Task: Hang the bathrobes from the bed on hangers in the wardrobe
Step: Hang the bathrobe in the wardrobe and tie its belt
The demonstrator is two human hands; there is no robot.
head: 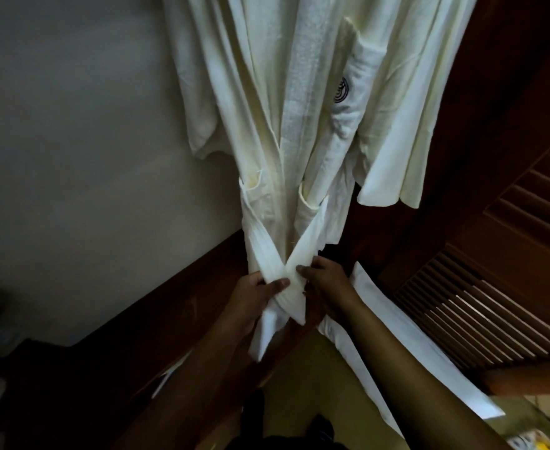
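Observation:
A cream bathrobe (267,102) hangs in front of me, its top cut off by the frame, so no hanger shows. It has a dark round emblem on the chest. The robe's belt (281,271) crosses in an X low at the front. My left hand (254,295) grips the crossing from the left, thumb laid over the fabric. My right hand (325,284) pinches the belt from the right at the same spot. One belt tail hangs down below my left hand. A long white strip (397,345) trails away under my right forearm.
A pale wall (72,125) stands at the left with a dark wooden base (156,303) along its foot. A louvred wooden wardrobe door (494,287) stands at the right. The floor (309,378) below is yellowish, with a small object at the bottom right corner.

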